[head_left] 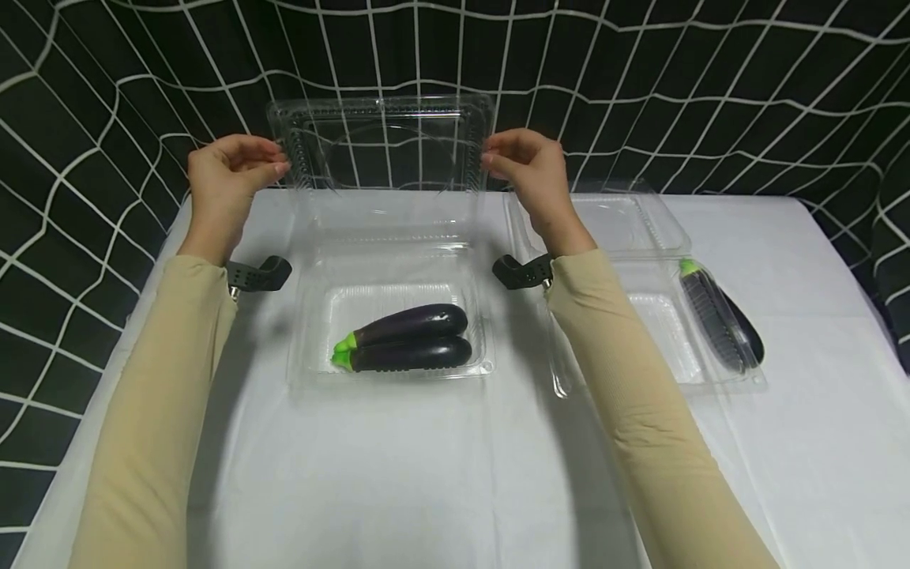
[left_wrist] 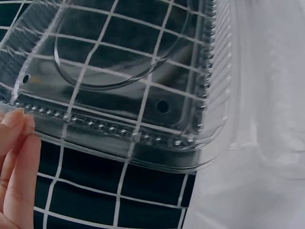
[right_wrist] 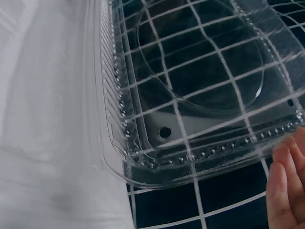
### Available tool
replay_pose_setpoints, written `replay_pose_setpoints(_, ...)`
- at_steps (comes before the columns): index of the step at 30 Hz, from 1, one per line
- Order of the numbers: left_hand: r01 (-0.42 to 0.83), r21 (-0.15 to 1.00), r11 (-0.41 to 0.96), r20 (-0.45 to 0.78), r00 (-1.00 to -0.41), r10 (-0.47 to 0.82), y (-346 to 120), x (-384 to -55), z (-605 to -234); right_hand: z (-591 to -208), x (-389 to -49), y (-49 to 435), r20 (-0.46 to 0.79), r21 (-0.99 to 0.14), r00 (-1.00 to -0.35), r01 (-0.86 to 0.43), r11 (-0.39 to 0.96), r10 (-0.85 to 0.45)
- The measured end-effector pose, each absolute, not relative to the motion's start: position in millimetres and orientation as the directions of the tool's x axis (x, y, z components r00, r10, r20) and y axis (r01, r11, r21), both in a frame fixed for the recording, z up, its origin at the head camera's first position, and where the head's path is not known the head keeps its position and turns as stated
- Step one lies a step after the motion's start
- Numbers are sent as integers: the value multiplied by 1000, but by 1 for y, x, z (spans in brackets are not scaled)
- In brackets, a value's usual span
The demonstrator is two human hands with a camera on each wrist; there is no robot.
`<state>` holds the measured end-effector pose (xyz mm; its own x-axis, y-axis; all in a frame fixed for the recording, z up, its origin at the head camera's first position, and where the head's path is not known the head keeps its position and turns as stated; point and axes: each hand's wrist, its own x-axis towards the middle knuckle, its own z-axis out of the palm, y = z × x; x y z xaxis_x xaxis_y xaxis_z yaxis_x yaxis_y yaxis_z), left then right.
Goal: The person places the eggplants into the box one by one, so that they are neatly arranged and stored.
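Note:
A clear plastic clamshell container (head_left: 313,316) lies on the white table with its lid (head_left: 384,166) raised upright at the back. Two dark eggplants (head_left: 412,338) with green stems rest side by side in its base. At the lid's left edge, my left hand (head_left: 227,170) pinches the rim between thumb and fingers. My right hand (head_left: 529,166) pinches the opposite edge in the same way. Both wrist views show the lid's beaded rim, small round holes and a circle moulded in its top, with fingertips (left_wrist: 14,126) at the rim on the left and fingertips (right_wrist: 281,167) on the right.
To the right stands a second clear clamshell (head_left: 661,332) with its lid laid back, partly behind my right forearm. An eggplant (head_left: 721,316) lies along its right side. Black cloth with white netting (head_left: 441,47) hangs behind the white table (head_left: 398,474).

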<state>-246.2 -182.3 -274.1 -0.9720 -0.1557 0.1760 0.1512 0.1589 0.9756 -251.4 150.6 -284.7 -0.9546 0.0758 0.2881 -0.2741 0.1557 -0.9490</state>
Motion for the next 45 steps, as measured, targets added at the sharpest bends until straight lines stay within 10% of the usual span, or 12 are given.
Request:
replay_pose_setpoints(11, 199, 957, 213, 239, -954, -182, -181, -240, -279, -271, -246, 149, 367, -929, -918, -371, -3, 150)
replay_pose_setpoints(45, 191, 982, 0, 188, -964, -187, -185, -207, -284, -268, -230, 153, 426, -902, -903, -417, 112, 64)
